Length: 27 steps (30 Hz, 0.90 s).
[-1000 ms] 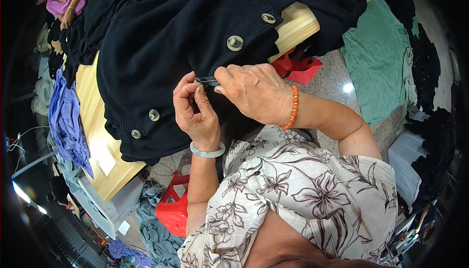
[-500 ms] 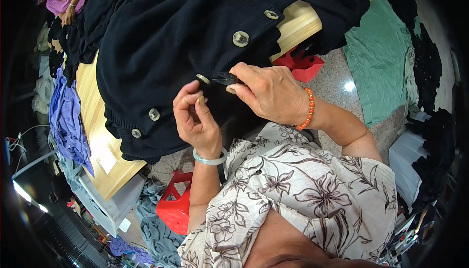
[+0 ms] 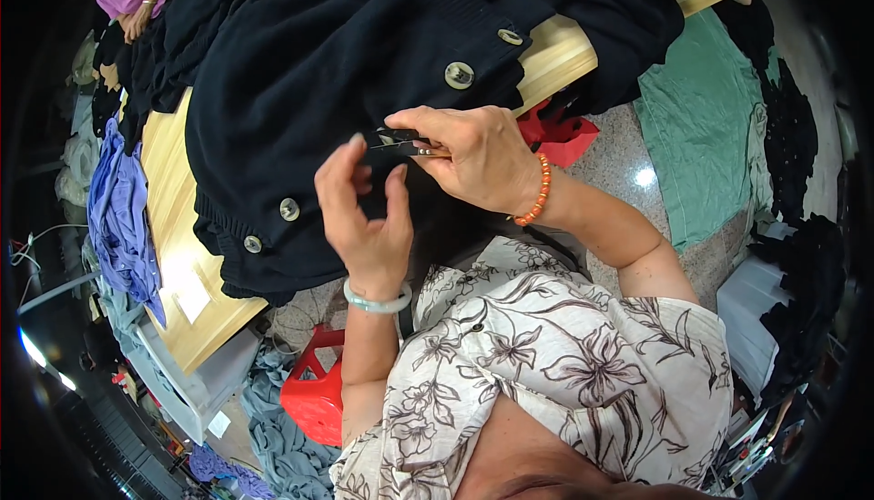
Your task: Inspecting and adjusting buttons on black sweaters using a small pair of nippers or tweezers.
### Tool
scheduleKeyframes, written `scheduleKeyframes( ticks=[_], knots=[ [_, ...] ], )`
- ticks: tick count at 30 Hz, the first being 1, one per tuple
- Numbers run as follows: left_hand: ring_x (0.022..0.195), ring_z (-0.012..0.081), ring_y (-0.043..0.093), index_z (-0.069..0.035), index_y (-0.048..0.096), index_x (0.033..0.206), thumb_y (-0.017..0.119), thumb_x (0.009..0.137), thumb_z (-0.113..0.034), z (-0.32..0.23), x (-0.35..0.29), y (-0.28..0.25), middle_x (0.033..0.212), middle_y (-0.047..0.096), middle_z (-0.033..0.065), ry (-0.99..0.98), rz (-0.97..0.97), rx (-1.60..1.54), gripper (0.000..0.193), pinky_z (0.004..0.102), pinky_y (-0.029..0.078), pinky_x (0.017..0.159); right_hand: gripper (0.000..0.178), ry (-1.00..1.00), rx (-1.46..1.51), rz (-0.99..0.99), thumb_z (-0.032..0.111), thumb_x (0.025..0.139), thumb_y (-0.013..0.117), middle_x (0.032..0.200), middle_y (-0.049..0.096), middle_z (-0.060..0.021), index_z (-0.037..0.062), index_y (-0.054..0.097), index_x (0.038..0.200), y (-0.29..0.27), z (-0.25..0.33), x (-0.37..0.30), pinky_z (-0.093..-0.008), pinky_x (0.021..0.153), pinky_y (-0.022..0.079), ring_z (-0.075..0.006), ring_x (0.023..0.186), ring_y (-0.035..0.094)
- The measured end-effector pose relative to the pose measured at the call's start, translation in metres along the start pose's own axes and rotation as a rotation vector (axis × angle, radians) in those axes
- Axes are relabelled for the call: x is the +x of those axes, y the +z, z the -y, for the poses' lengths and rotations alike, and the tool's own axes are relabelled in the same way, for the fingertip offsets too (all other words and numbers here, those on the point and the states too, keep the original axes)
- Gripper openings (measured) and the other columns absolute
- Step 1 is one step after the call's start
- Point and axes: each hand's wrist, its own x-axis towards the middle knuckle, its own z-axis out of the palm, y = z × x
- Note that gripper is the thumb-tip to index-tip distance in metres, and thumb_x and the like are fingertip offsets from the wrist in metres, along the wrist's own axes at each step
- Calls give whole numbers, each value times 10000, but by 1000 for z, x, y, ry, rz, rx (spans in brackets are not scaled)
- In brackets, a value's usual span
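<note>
"Left fingers point(image 3: 353, 172) have spread wider than half a second ago; the button over their tips no longer shows."

"Where are the snips point(image 3: 398, 147)?"

"Pinched in the right hand point(image 3: 478, 149), I'd say, just beyond the left hand's point(image 3: 364, 222) thumb, over the black knitwear point(image 3: 319, 90). The left stands open, thumb apart, nothing visible between."

"I'd steady the knit with the left and keep the metal points off the yarn and fingertips."

"Sensible; it looks soft, ribbed along the edge, easily snagged."

"And beyond the right hand?"

"One round, marbled button point(image 3: 460, 76). Left of the left hand, smooth pale wood-grain tabletop point(image 3: 173, 181); right of the right, crumpled green cloth point(image 3: 701, 127)."
</note>
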Motion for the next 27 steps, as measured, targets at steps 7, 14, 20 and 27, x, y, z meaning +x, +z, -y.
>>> scheduleKeyframes(
  ticks=[7,14,20,27],
  knots=[
    [989,317,604,-28,642,1218,734,711,84,18,9,20,1104,622,148,73,71,132,527,387,513,830,273,68,-80,-30,31,788,722,781,726,-88,73,727,1059,17,-11,-2,-316,559,556,-228,638,710],
    [955,297,610,-32,652,1163,745,698,74,17,12,19,1046,633,124,47,65,70,486,371,508,776,213,16,5,-57,-4,783,674,691,682,-84,44,705,989,13,-18,-4,-309,533,520,-228,587,683],
    [889,279,625,-34,646,1091,710,701,90,8,10,18,1017,639,112,34,45,5,414,350,510,723,139,151,169,93,63,848,658,724,688,-133,19,627,976,1,-12,-3,-394,605,556,-316,682,709],
    [740,173,607,-9,638,994,663,790,120,5,7,14,1030,658,117,-39,58,-68,242,272,494,645,80,284,497,188,30,951,644,759,589,17,-16,614,1008,-6,-16,-1,-215,614,440,-32,683,517]
  ],
)
